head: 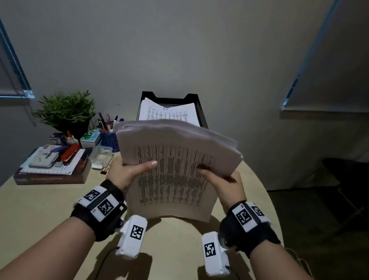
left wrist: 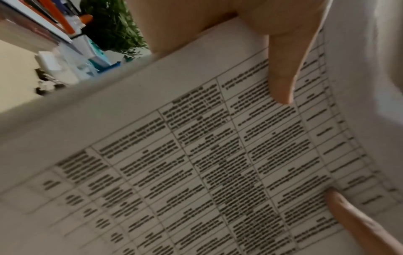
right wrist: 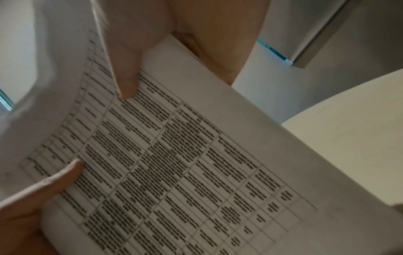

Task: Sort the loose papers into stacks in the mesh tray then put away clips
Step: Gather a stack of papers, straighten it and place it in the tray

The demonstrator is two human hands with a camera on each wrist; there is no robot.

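Observation:
A thick stack of printed papers [head: 177, 162] is held above the table, its far end bent back. My left hand [head: 127, 172] grips the stack's left edge, thumb on the top sheet. My right hand [head: 222, 180] grips the right edge the same way. Both wrist views show the printed table on the stack of papers [left wrist: 196, 155] [right wrist: 174, 163] filling the frame, with each hand's thumb on it. Behind the stack stands the black mesh tray [head: 148, 96], with printed sheets [head: 168, 112] lying in it. A binder clip [head: 103, 171] lies on the table left of my left hand.
At the left of the round beige table [head: 28, 213] lie a pile of books and notebooks [head: 53, 169] with an orange stapler [head: 69, 151], a potted plant [head: 67, 110], a blue pen cup [head: 108, 138] and a clear box [head: 103, 155].

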